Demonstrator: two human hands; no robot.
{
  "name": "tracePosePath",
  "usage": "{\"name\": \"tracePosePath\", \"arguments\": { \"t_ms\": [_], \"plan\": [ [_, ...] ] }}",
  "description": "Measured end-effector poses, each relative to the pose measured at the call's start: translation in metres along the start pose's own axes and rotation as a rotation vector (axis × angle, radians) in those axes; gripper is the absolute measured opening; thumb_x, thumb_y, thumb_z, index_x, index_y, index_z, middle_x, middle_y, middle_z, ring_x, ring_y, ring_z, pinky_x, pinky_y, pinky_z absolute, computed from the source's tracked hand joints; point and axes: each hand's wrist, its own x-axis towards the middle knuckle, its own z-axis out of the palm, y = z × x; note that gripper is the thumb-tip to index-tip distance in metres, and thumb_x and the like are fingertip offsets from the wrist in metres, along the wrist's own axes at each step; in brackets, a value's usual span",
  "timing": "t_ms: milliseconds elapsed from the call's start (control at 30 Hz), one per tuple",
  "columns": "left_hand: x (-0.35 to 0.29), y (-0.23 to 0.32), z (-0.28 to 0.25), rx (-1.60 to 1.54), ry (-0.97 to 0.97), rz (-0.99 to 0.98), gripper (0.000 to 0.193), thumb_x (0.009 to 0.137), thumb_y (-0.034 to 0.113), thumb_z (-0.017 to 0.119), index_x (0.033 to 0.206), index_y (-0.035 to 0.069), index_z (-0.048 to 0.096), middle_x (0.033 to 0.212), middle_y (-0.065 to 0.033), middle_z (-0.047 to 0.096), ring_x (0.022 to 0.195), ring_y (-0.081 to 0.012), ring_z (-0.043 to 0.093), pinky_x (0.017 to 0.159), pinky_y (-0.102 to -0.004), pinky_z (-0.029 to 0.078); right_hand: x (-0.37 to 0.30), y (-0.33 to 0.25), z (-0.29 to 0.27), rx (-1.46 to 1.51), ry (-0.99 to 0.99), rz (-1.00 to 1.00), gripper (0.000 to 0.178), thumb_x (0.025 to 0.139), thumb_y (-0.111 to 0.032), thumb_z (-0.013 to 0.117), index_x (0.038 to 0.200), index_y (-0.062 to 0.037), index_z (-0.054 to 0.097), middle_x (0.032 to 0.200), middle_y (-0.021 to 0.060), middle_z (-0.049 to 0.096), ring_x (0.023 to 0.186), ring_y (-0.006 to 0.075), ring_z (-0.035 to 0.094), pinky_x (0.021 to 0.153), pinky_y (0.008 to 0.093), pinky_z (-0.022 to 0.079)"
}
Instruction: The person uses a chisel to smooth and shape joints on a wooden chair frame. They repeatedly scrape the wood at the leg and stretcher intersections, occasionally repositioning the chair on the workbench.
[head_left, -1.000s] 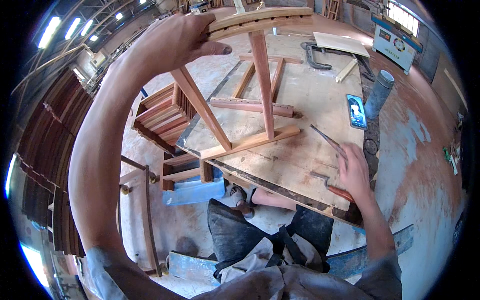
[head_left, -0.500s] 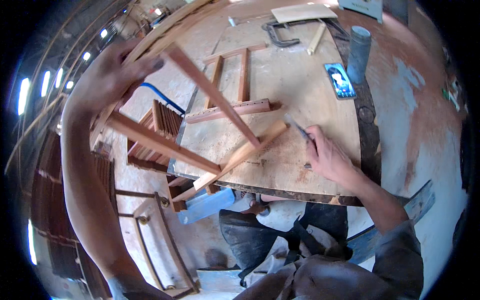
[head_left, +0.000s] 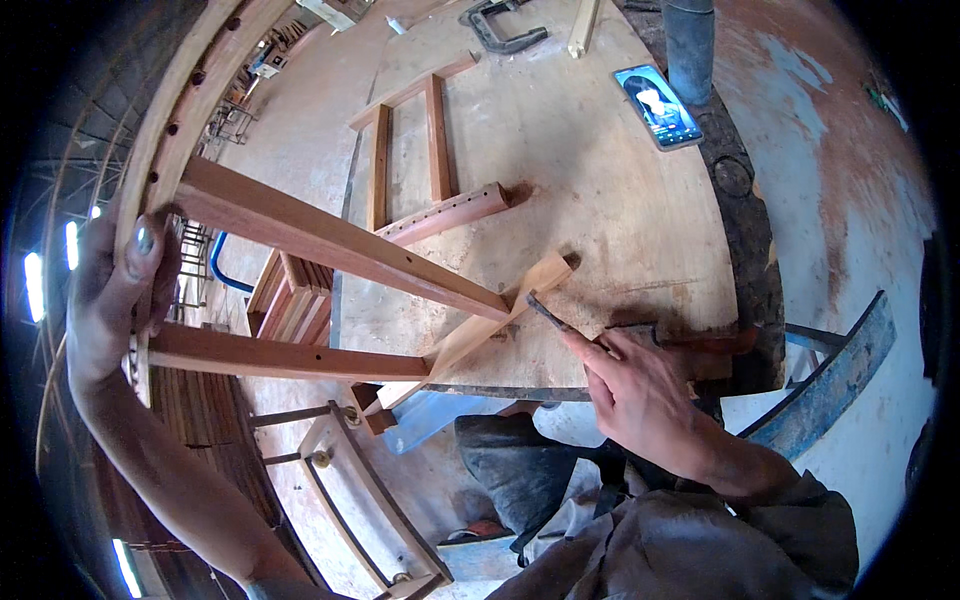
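Note:
A wooden frame (head_left: 340,247) stands tilted over the front left of the table, two crossbars joining its rails. My left hand (head_left: 118,290) is closed around the raised rail, which has a row of dark holes. The lower rail (head_left: 470,338) rests across the table's front edge. In my right hand (head_left: 640,395) is a slim tool with a narrow dark tip (head_left: 546,313); its tip is at the lower rail, beside a crossbar joint. My fingers hide its other end, so its exact kind is unclear. Another wooden frame (head_left: 438,140) lies behind on the table.
On the worktable (head_left: 620,235) are a lit phone (head_left: 658,110), a grey-blue cylinder (head_left: 690,55), a black clamp (head_left: 487,35) and a wooden strip (head_left: 583,28). Stacked wood (head_left: 300,290) and a blue bin (head_left: 430,425) are at the left. A blue bench (head_left: 830,390) stands right.
My left hand has lowered the upper rail toward the left, tilting the frame further over. My right hand has moved nearer and leftward, bringing the tool's tip to the lower rail.

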Motion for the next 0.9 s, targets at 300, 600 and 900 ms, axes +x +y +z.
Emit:
{"name": "tracePosePath", "arguments": {
  "t_ms": [300,600,900],
  "plan": [
    [-0.016,0.006,-0.011,0.009,0.075,-0.176,0.052,0.103,0.039,0.065,0.137,0.001,0.058,0.105,-0.0079,0.066,0.084,-0.0103,0.061,0.066,-0.0208,0.047,0.0,0.002,0.019,0.01,0.107,-0.009,0.049,0.091,0.002,0.062,0.14,-0.0003,0.058,0.094,0.0166,0.061,0.076,0.0311,0.068,0.063,0.0423,0.056],
    [-0.024,-0.009,0.016,0.17,0.355,0.004,0.056,0.105,0.054,0.054,0.129,0.004,0.061,0.079,-0.0066,0.064,0.058,-0.0077,0.058,0.049,-0.0202,0.046,-0.001,-0.008,0.016,-0.068,0.098,-0.047,0.048,0.089,0.004,0.064,0.137,0.0005,0.06,0.09,0.0145,0.061,0.068,0.0287,0.067,0.058,0.0397,0.055],
    [-0.018,-0.028,0.006,0.178,0.344,0.028,0.055,0.104,0.052,0.058,0.129,0.003,0.061,0.092,-0.0075,0.063,0.074,-0.0114,0.061,0.063,-0.0234,0.048,0.0,-0.011,0.028,-0.095,0.124,-0.028,0.052,0.087,0.004,0.065,0.139,0.0002,0.059,0.089,0.0153,0.06,0.068,0.0321,0.067,0.058,0.0432,0.055]
  ]
}}
